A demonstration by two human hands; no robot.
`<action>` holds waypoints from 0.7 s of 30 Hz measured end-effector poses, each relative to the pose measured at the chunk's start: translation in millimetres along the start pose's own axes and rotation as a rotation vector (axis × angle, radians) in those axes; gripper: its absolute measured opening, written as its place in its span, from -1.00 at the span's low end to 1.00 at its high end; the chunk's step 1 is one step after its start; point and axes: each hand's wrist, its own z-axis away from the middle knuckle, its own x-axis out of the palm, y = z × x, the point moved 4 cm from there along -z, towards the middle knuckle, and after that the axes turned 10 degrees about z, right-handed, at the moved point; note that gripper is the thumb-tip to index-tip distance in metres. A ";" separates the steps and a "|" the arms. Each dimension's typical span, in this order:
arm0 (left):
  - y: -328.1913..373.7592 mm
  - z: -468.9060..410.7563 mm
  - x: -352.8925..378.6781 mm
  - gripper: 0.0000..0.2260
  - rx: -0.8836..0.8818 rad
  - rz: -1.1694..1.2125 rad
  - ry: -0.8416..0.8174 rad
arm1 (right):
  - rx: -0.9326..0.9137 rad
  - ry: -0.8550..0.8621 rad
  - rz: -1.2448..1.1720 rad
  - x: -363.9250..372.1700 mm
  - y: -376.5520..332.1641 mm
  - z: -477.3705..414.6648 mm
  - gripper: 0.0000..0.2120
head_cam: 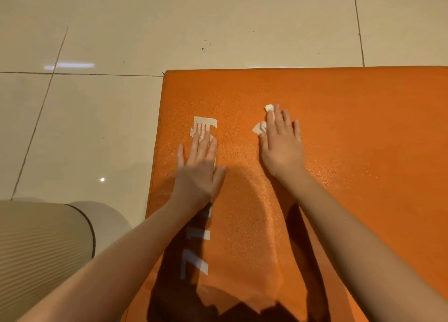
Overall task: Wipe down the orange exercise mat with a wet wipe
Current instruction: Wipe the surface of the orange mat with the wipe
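Observation:
The orange exercise mat [351, 132] lies flat on the tiled floor and fills the right and lower middle of the view. White printed lettering [203, 125] runs near its left edge. My right hand [282, 144] lies flat on the mat with straight fingers and presses a white wet wipe [260, 127] under them; bits of the wipe show past the fingertips and at the thumb side. My left hand [200, 166] rests flat on the mat beside the left edge, fingers straight, partly over the lettering. A damp sheen shows on the mat to the right of my right wrist.
Glossy beige floor tiles [97, 103] surround the mat at the left and far side. A beige ribbed leg [41, 249] kneels on the floor at the lower left, beside the mat's left edge. A few dark specks [203, 48] lie on the tiles beyond the mat.

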 end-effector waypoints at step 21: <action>7.4 15.1 -9.4 -0.40 -0.044 -0.106 -0.249 | -0.147 -0.061 0.071 9.7 -16.6 52.8 -0.42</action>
